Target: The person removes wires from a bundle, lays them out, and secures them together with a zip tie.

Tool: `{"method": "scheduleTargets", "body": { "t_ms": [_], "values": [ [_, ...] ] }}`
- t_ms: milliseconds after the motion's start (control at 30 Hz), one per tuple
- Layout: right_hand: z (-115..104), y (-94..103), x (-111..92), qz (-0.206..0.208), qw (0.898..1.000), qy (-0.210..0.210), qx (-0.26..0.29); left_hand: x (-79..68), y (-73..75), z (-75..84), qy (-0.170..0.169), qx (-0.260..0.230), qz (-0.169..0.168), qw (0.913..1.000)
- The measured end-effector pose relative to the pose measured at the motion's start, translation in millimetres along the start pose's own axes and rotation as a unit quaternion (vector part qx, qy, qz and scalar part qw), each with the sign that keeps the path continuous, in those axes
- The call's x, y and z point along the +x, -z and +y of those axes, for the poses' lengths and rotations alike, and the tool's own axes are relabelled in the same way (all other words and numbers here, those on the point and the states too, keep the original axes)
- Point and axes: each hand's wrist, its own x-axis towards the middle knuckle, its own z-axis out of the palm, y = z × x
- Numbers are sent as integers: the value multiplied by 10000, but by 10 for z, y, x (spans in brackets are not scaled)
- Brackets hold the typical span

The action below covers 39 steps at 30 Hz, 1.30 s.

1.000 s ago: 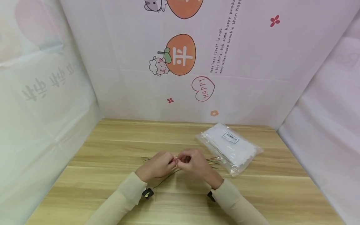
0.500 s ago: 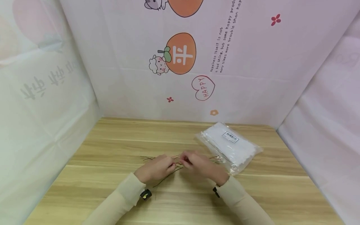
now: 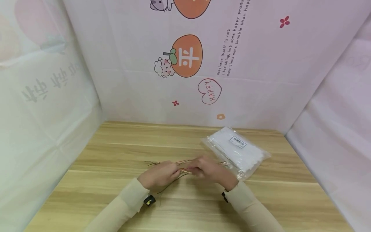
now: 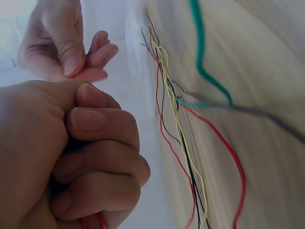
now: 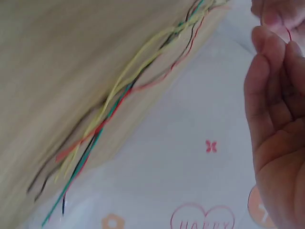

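My left hand (image 3: 160, 174) is curled into a loose fist and grips a thin red wire (image 4: 100, 220), part of which shows below its fingers in the left wrist view. Close to its right, my right hand (image 3: 207, 169) pinches the same colour of wire (image 5: 289, 34) between thumb and fingertips, with a short stretch visible between the hands. Beneath both hands lies a loose bundle of thin wires: red (image 4: 233, 160), yellow (image 5: 143, 67), green (image 4: 199, 47), black and brown-grey (image 4: 267, 117). The hands hide the middle of the bundle in the head view.
Right of the hands, towards the back, lies a clear plastic bag (image 3: 237, 148) of white material with a barcode label; wire ends reach its near corner. The wooden table (image 3: 133, 141) is enclosed by printed white cloth (image 3: 139, 90) at the back and sides.
My right hand has drawn away to the right, widening the gap between the hands, and its fingers have turned downward. My left hand has shifted slightly left and nearer. The bag is unmoved.
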Motion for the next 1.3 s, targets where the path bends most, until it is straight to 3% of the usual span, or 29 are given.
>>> {"method": "scheduleTargets", "body": {
  "t_ms": [100, 233, 333, 467, 600, 833, 1067, 1300],
  "values": [
    [64, 28, -51, 72, 9992, 11, -404, -26, 0, 8, 85, 212, -18, 9997],
    [15, 24, -51, 41, 9934, 235, -1123, 1, -16, 45, -65, 623, -51, 9980],
    [-11, 26, -55, -5, 9906, 328, -1326, -2, -12, 49, -36, 454, -69, 9989],
    [60, 69, -148, 6, 9917, -40, -1286, -44, 32, -2, 171, 50, -139, 9997],
    [164, 137, -267, 33, 9923, -438, -1156, -89, 73, -97, 101, 128, -205, 9997],
    [328, 187, -400, 163, 9951, -184, -959, -166, 94, -232, -70, 115, -246, 9996],
    [442, 295, -562, -12, 9954, -726, -626, -339, 184, -396, -52, -212, -431, 9988],
    [495, 331, -586, 136, 9951, -596, -777, -417, 248, -486, -25, -335, -466, 9983]
  ]
}}
